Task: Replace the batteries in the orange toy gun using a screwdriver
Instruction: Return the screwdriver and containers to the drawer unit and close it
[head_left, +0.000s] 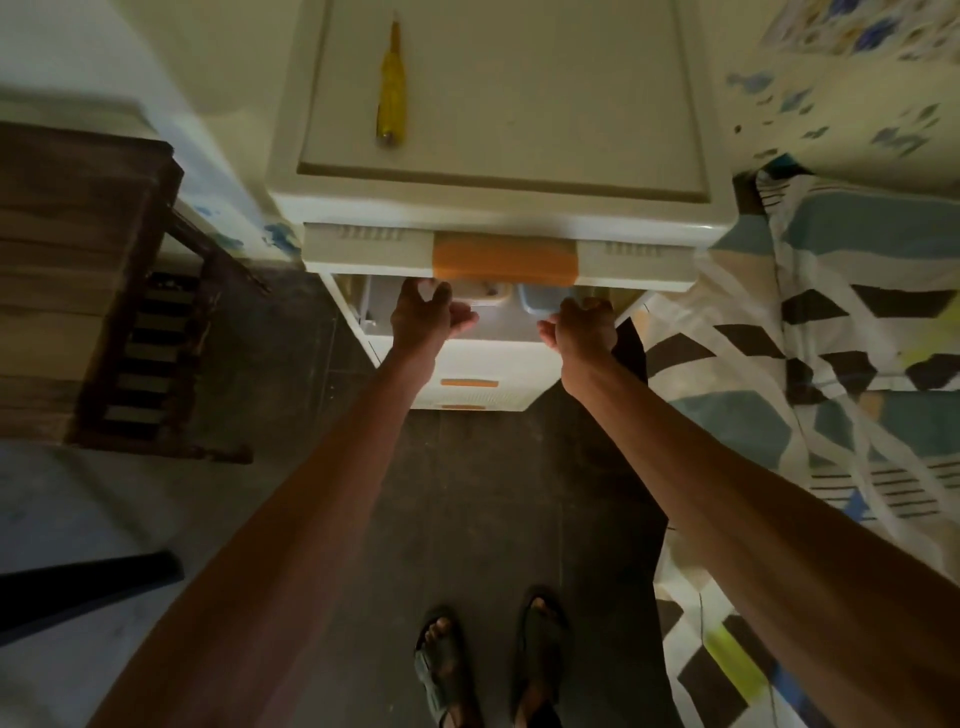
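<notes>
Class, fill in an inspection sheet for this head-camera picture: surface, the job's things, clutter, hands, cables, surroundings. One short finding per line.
Surface: cream top of a plastic drawer cabinet, bare apart from one tool.
Job's things: yellow-handled screwdriver lies on the cabinet top, untouched; the toy gun and batteries are not seen.
Clutter: small containers show dimly inside the second drawer, which is pulled out; contents too dark to tell.
Hands: left hand and right hand both reach into the drawer below the top drawer's orange handle; whether either has a grip on anything cannot be told.
Cables: nothing seen.
Surroundings: dark wooden chair on the left, patterned bedsheet on the right, dark floor, sandalled feet.
</notes>
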